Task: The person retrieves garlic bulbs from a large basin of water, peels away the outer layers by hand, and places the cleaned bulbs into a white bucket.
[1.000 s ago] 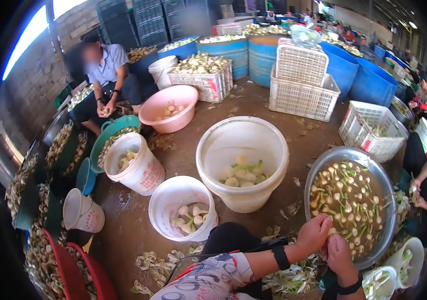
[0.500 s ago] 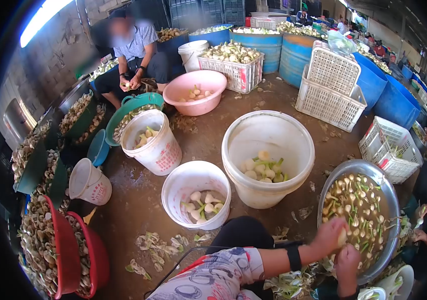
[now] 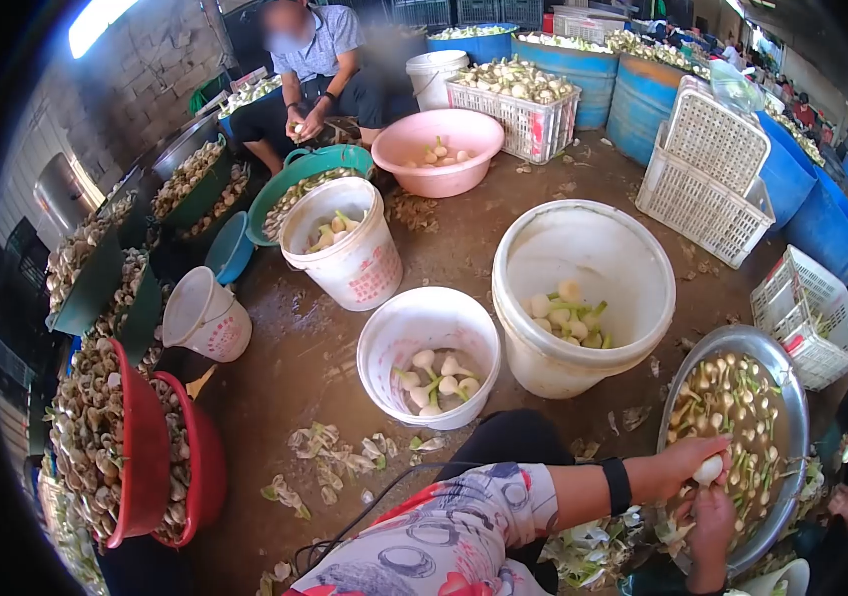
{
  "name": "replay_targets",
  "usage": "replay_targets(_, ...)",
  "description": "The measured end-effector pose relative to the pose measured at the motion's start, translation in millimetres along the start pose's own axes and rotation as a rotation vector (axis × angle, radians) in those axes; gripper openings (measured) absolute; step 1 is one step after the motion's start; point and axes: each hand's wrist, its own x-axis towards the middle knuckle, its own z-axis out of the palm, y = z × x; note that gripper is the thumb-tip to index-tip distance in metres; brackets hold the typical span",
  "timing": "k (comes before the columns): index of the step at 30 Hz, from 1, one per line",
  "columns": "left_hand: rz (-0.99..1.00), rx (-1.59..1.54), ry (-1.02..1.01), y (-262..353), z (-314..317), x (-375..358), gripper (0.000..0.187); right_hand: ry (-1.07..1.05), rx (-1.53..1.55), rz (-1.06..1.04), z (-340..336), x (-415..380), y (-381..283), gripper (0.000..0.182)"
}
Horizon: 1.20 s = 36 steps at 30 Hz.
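Note:
A pale, round garlic bulb (image 3: 709, 470) sits between my two hands at the lower right. My left hand (image 3: 687, 460), with a black band on its wrist, grips the bulb from above. My right hand (image 3: 713, 517) is closed against its underside, with part of the fingers hidden. Loose pale leaf skin (image 3: 675, 526) hangs beside the right hand. Both hands are over the near left rim of a metal basin (image 3: 799, 422), where many small bulbs with green stems float in brownish water.
A small white bucket (image 3: 374, 348) and a large white bucket (image 3: 642, 248) hold peeled bulbs. Red tubs (image 3: 207, 447) of unpeeled bulbs stand at left. Peelings (image 3: 329, 457) litter the floor. Across from me, a person (image 3: 319, 60) sits by a pink basin (image 3: 444, 177). Another person's hand (image 3: 846, 505) is at right.
The whole view has swung, shifting the surroundings rightward and somewhat upward. My hands are still together by the basin's rim, and the pale bulb shows more plainly between them.

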Motion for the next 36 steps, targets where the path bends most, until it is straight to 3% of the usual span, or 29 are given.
replay_targets(2,-0.066,0.007,-0.048,3.2,2.7,-5.9,0.039,-0.011,0.075,0.105,-3.5,-4.3,-10.1,0.027)
replay_targets(3,-0.052,-0.074,-0.093,-3.1,4.7,-4.0,0.039,0.166,0.334,0.228,7.5,-10.4,-21.9,0.031)
replay_targets(6,-0.039,-0.162,-0.139,-8.3,4.7,-3.6,0.04,0.009,0.498,0.166,-4.8,-14.7,-5.7,0.03)
replay_targets(7,-0.008,-0.005,-0.041,-5.6,4.2,-2.6,0.039,0.145,0.544,0.246,-6.2,-13.1,-1.5,0.028)
replay_targets(8,0.02,0.155,0.054,-3.6,5.4,-4.4,0.038,0.146,0.545,0.252,-12.7,-10.1,13.3,0.028)
replay_targets(9,0.202,0.493,-0.037,-8.2,-8.0,8.6,0.033,0.169,0.254,0.144,-26.2,-2.8,38.2,0.027)
replay_targets(10,0.206,0.492,-0.034,-7.8,-7.2,4.7,0.033,0.186,-0.038,0.031,-36.3,1.4,54.5,0.026)
replay_targets(12,0.659,1.286,0.009,-5.0,-2.3,-10.1,0.025,0.145,-0.027,0.005,-33.4,-4.3,38.9,0.027)
replay_targets(13,0.654,1.288,0.004,-1.9,3.4,-16.5,0.025,0.148,0.297,0.136,-17.8,-12.4,2.4,0.026)
replay_targets(14,0.525,1.11,-0.065,3.6,10.8,-22.4,0.022,0.149,0.621,0.265,-9.1,-17.1,-17.2,0.026)
replay_targets(15,0.398,0.928,-0.128,7.0,14.9,-25.1,0.02,0.154,0.622,0.269,-9.7,-17.2,-15.7,0.026)
replay_targets(16,0.393,0.926,-0.131,7.5,15.5,-25.2,0.02,0.191,0.726,0.222,-10.7,-15.7,-12.1,0.025)
replay_targets(18,0.339,0.626,-0.091,-0.7,22.0,-20.6,0.017,0.271,0.817,0.188,-16.8,-14.5,-2.9,0.025)
replay_targets(19,0.317,0.51,-0.09,-5.8,21.6,-16.9,0.017,0.092,0.968,0.137,-19.7,-12.6,3.0,0.02)
replay_targets(20,0.173,0.387,-0.132,-6.3,18.9,-14.2,0.018,-0.067,1.11,0.074,-24.4,-14.4,8.0,0.019)
replay_targets(22,0.099,0.197,-0.169,-8.6,14.6,-17.1,0.019,-0.147,1.201,0.033,-15.7,-15.2,-2.1,0.019)
replay_targets(24,0.082,-0.015,-0.365,-3.5,7.5,-25.4,0.021,0.097,1.091,0.199,2.2,-23.7,-30.9,0.018)
replay_targets(25,0.096,0.202,-0.308,7.9,9.9,-37.4,0.024,0.055,0.724,-0.064,4.0,-24.6,-31.6,0.017)
replay_targets(26,0.091,0.478,-0.197,21.5,25.3,-48.8,0.027,0.025,1.241,0.12,-1.9,-26.9,-32.6,0.016)
replay_targets(27,0.214,0.334,-0.31,12.2,21.5,-43.1,0.022,0.019,1.271,0.077,-6.0,-24.9,-22.8,0.015)
replay_targets(28,-0.062,-0.091,-0.432,7.6,6.4,-30.1,0.024,-0.02,1.304,0.04,-11.6,-22.8,-18.5,0.014)
replay_targets(31,-0.029,-0.013,-0.424,9.2,15.6,-29.8,0.023,-0.072,1.209,-0.014,-23.2,-15.3,-38.3,0.014)
replay_targets(33,-0.136,0.123,-0.224,4.8,15.4,-27.1,0.022,0.161,0.533,0.121,-24.7,-16.3,-43.3,0.021)
replay_targets(34,-0.132,0.121,-0.236,1.7,12.8,-25.3,0.022,0.165,0.523,0.116,-23.7,-14.6,-45.2,0.021)
replay_targets(36,-0.062,0.797,-0.201,-5.4,12.9,-27.7,0.027,0.223,0.448,0.13,-20.8,-17.0,-41.7,0.025)
